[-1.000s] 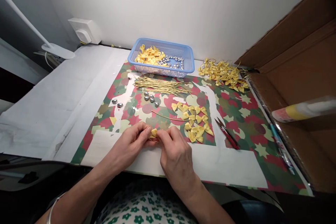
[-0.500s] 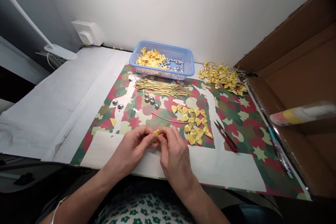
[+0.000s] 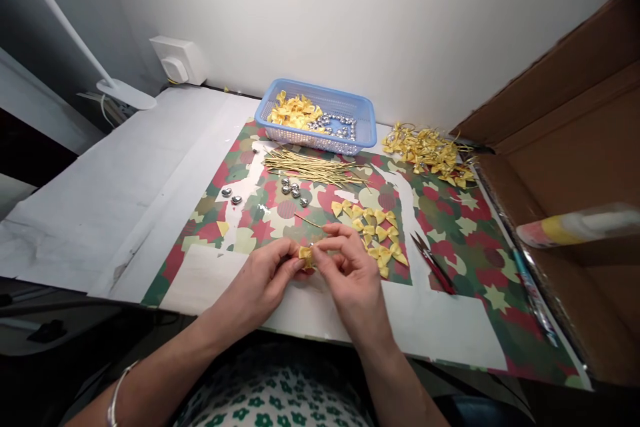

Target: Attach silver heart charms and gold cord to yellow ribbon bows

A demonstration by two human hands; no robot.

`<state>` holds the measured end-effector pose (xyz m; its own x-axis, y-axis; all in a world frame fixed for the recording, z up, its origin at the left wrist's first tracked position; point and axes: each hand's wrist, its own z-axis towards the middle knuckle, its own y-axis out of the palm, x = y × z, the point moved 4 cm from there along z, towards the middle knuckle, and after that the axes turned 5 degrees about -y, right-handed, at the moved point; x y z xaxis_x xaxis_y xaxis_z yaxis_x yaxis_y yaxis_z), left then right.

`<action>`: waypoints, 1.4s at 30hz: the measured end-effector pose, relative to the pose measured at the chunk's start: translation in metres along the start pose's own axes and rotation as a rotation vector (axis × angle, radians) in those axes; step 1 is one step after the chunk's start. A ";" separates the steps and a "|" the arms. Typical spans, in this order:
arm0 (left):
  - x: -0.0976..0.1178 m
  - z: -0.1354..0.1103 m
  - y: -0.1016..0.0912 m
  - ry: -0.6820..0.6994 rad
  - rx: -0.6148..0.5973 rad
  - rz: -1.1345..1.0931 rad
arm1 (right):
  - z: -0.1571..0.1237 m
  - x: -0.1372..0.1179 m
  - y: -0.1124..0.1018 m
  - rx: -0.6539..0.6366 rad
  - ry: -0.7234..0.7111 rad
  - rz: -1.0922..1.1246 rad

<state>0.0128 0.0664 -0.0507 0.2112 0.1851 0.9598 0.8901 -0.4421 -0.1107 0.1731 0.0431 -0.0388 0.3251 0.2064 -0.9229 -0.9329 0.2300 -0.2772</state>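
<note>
The table (image 3: 460, 227) has a blue basket (image 3: 310, 139) by its back edge, maybe to leave room. Near the front edge, the left hand (image 3: 261, 273) pinches a yellow bow (image 3: 304, 253), perhaps steadying it; the right hand (image 3: 354, 277) touches it, but I can't tell if it grips. Silver beads (image 3: 295, 193) lie farther in, handy.

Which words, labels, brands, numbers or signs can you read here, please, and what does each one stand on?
No text can be read anywhere in this view.
Bottle at the right: its pink and yellow part is blurred, any print unreadable.
Slim teal-ended item: any marking is too small to read.
</note>
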 end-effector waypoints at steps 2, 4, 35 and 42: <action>0.002 0.000 0.001 -0.026 -0.033 -0.057 | 0.005 0.007 -0.007 0.027 0.039 0.062; 0.004 0.000 0.003 -0.054 -0.068 -0.120 | 0.009 0.012 -0.011 0.040 0.062 0.110; 0.018 -0.034 0.024 -0.277 -0.041 -0.710 | 0.002 -0.026 -0.009 0.152 -0.464 -0.350; 0.037 -0.051 0.018 -0.513 -0.207 -1.160 | 0.002 -0.022 -0.010 0.143 -0.502 -0.351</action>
<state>0.0154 0.0204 -0.0043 -0.4696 0.8458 0.2533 0.5871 0.0848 0.8051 0.1756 0.0380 -0.0152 0.6741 0.5086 -0.5357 -0.7384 0.4829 -0.4707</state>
